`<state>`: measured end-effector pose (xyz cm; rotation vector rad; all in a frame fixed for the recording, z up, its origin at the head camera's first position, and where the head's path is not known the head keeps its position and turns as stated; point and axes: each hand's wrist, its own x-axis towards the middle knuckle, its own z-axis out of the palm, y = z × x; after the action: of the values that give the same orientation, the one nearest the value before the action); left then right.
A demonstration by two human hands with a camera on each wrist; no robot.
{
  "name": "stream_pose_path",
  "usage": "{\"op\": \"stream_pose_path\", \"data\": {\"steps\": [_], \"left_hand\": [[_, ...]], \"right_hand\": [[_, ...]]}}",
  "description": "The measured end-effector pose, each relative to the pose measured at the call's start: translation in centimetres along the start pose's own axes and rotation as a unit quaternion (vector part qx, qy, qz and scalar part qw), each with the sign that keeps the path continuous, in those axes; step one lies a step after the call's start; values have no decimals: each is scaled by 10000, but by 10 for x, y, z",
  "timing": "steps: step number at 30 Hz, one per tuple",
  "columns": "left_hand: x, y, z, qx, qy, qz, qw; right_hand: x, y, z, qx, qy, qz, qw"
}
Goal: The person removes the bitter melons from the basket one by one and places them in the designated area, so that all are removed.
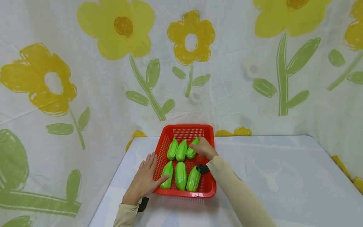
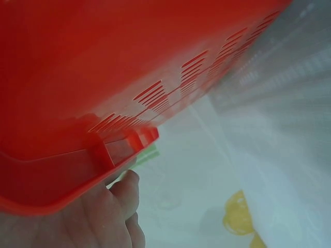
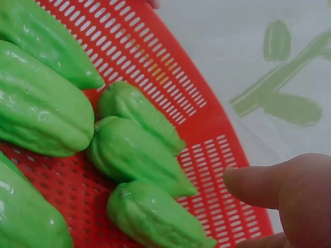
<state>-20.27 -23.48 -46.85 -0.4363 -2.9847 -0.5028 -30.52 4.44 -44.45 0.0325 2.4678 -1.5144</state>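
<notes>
A red plastic basket (image 1: 188, 126) stands on the table with several glossy green ridged fruits lying inside in two rows. My right hand (image 1: 204, 147) reaches over the right side to the back-right fruit (image 1: 191, 153). In the right wrist view its thumb (image 3: 253, 183) is spread out, a little apart from that fruit's pointed tip (image 3: 201, 235). My left hand (image 1: 143, 181) lies along the left rim, fingers straight outside it. Its thumb points inward over the front-left fruit (image 1: 166, 177). The left wrist view shows the hand against the rim (image 2: 77, 188) from outside.
The basket stands on a white-topped table (image 1: 272, 176), close to the flower-printed curtain (image 1: 221, 94) behind it. Table surface extends to the basket's right. My right sleeve (image 1: 235, 189) crosses over the front-right corner, near another green fruit (image 1: 193, 180).
</notes>
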Motion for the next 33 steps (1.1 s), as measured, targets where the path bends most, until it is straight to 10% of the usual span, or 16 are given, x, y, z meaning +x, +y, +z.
{"op": "stream_pose_path", "data": {"steps": [33], "left_hand": [[-3, -14, -7, -378, -695, 243, 9966]], "right_hand": [[30, 11, 11, 80, -115, 587, 9982]]}}
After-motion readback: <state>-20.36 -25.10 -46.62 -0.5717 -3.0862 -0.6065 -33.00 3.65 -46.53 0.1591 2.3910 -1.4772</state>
